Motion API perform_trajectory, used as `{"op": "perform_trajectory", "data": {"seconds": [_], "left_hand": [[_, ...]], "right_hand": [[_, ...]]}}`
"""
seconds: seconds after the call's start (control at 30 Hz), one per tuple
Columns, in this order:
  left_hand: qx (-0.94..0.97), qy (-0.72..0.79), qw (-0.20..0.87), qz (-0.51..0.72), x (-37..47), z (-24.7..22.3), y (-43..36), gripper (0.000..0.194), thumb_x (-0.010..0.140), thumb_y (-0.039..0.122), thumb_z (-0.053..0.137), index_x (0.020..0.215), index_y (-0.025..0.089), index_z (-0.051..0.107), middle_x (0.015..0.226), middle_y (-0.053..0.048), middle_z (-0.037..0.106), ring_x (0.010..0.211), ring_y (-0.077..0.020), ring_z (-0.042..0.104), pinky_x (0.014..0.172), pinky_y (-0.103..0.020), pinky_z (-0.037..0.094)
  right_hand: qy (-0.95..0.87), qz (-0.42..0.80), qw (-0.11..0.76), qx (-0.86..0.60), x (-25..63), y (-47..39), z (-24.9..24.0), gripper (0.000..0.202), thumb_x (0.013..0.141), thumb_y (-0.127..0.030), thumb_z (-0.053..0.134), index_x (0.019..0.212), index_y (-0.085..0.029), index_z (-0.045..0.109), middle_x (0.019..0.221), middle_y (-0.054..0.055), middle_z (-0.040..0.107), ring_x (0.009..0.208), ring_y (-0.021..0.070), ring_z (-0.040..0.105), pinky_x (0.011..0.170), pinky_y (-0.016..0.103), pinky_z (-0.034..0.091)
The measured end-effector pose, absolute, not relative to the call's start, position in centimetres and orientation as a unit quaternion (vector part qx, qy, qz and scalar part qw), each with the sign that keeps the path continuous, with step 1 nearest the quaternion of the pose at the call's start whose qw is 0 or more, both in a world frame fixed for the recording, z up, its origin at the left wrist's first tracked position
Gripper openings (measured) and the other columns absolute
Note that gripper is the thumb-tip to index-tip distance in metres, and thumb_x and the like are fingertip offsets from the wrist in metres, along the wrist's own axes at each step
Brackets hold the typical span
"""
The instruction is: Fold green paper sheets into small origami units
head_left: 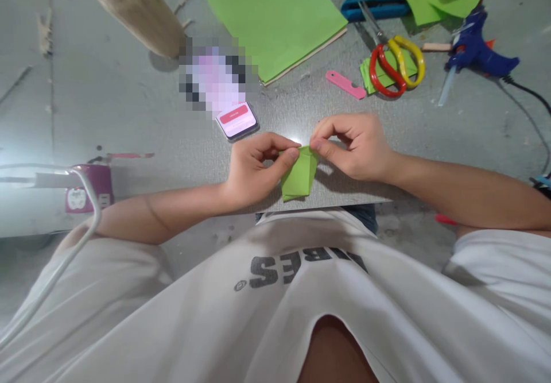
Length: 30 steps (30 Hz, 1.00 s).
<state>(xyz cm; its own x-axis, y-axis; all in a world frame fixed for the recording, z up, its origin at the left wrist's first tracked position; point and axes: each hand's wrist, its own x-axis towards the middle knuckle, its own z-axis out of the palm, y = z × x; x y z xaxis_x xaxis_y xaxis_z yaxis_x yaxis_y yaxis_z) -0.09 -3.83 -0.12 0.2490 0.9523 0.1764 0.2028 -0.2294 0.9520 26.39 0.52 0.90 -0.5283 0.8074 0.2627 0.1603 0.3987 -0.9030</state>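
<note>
A small folded piece of green paper (pixel 298 177) is held up near the table's front edge, between my two hands. My left hand (pixel 261 167) pinches its upper left corner between thumb and fingers. At the upper right corner, my right hand (pixel 350 144) grips the paper with thumb and forefinger. The paper's top edge looks folded over, and its lower end hangs close to the table. Beyond my left hand lies a phone (pixel 237 120) with a lit screen, partly blurred out.
Farther back are a large green sheet (pixel 275 21), scissors (pixel 398 67) on small green pieces, a pink folding knife (pixel 345 84), a teal cutter (pixel 379 7) and a blue glue gun (pixel 477 44) with a cord. A wooden piece (pixel 138 10) stands back left. A white cable (pixel 92 199) crosses by my left arm.
</note>
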Motion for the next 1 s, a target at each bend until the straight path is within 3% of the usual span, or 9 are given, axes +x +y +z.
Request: {"op": "perform_trajectory", "data": {"seconds": [0.1,0.2,0.33,0.4,0.53,0.67,0.77,0.9,1.0], "left_hand": [[0.667,0.414,0.447,0.430,-0.2,-0.8,-3.0,0.032,0.110,0.048,0.094,0.129,0.023,0.095,0.085,-0.003,0.085,0.069,-0.0178,0.076,0.062,-0.031,0.061],[0.662,0.418,0.415,0.464,-0.4,-2.0,-2.0,0.026,0.113,0.050,0.090,0.124,0.027,0.094,0.092,-0.004,0.086,0.075,-0.0203,0.078,0.064,-0.034,0.063],[0.615,0.446,0.420,0.496,-1.0,-3.9,-0.6,0.039,0.120,0.064,0.080,0.123,0.027,0.092,0.101,-0.007,0.089,0.088,-0.0252,0.085,0.070,-0.039,0.070],[0.592,0.424,0.470,0.499,-1.3,-4.4,-0.3,0.051,0.120,0.074,0.078,0.132,0.026,0.091,0.104,-0.008,0.091,0.094,-0.0266,0.088,0.074,-0.042,0.074],[0.547,0.373,0.548,0.511,-1.2,-4.2,-0.6,0.062,0.108,0.081,0.093,0.139,0.027,0.091,0.113,-0.006,0.096,0.098,-0.0265,0.092,0.078,-0.043,0.080],[0.558,0.400,0.538,0.488,-0.5,-2.8,-1.8,0.065,0.106,0.083,0.094,0.126,0.022,0.091,0.099,-0.008,0.094,0.079,-0.0231,0.090,0.069,-0.035,0.077],[0.593,0.390,0.521,0.474,-0.3,-2.0,-2.4,0.064,0.109,0.084,0.092,0.116,0.020,0.089,0.089,-0.007,0.091,0.066,-0.0190,0.084,0.061,-0.031,0.071],[0.620,0.372,0.536,0.436,-0.4,-1.6,-2.5,0.069,0.108,0.090,0.088,0.114,0.021,0.086,0.079,-0.005,0.086,0.063,-0.0204,0.082,0.057,-0.030,0.067],[0.587,0.343,0.624,0.384,-0.4,-1.5,-2.4,0.062,0.105,0.081,0.095,0.126,0.024,0.084,0.097,-0.008,0.094,0.073,-0.0261,0.092,0.054,-0.031,0.069]], "right_hand": [[-0.735,0.466,0.368,-0.328,26.3,1.1,0.4,0.042,0.116,-0.059,0.091,0.092,-0.025,0.081,0.086,0.001,0.081,0.077,0.0168,0.071,0.077,0.034,0.066],[-0.745,0.424,0.398,-0.328,26.6,1.6,-0.5,0.046,0.117,-0.072,0.087,0.109,-0.027,0.086,0.101,0.004,0.086,0.081,0.0188,0.076,0.078,0.037,0.070],[-0.816,0.243,0.463,-0.247,27.5,2.3,-1.6,0.060,0.114,-0.080,0.087,0.152,-0.033,0.084,0.158,0.015,0.083,0.127,0.0319,0.088,0.107,0.051,0.077],[-0.845,0.160,0.478,-0.178,28.0,2.8,-2.0,0.072,0.111,-0.082,0.090,0.164,-0.035,0.080,0.167,0.018,0.081,0.142,0.0369,0.086,0.118,0.055,0.075],[-0.869,0.125,0.454,-0.149,28.8,3.6,-2.2,0.062,0.111,-0.066,0.098,0.164,-0.040,0.079,0.157,0.014,0.092,0.136,0.0308,0.092,0.114,0.045,0.075],[-0.845,0.146,0.487,-0.165,28.7,3.5,-1.9,0.037,0.120,-0.040,0.089,0.156,-0.042,0.085,0.129,0.005,0.100,0.113,0.0231,0.097,0.100,0.036,0.075],[-0.810,0.149,0.541,-0.171,27.9,2.8,-2.0,0.041,0.119,-0.028,0.087,0.158,-0.039,0.087,0.117,0.003,0.099,0.101,0.0208,0.096,0.090,0.031,0.075],[-0.765,0.185,0.586,-0.192,26.8,2.1,-3.4,0.055,0.110,-0.017,0.092,0.160,-0.040,0.087,0.123,0.001,0.098,0.089,0.0204,0.093,0.079,0.031,0.075],[-0.751,0.205,0.596,-0.197,26.6,2.1,-4.4,0.064,0.109,-0.025,0.096,0.167,-0.046,0.081,0.117,-0.002,0.096,0.078,0.0201,0.088,0.078,0.035,0.076]]}}
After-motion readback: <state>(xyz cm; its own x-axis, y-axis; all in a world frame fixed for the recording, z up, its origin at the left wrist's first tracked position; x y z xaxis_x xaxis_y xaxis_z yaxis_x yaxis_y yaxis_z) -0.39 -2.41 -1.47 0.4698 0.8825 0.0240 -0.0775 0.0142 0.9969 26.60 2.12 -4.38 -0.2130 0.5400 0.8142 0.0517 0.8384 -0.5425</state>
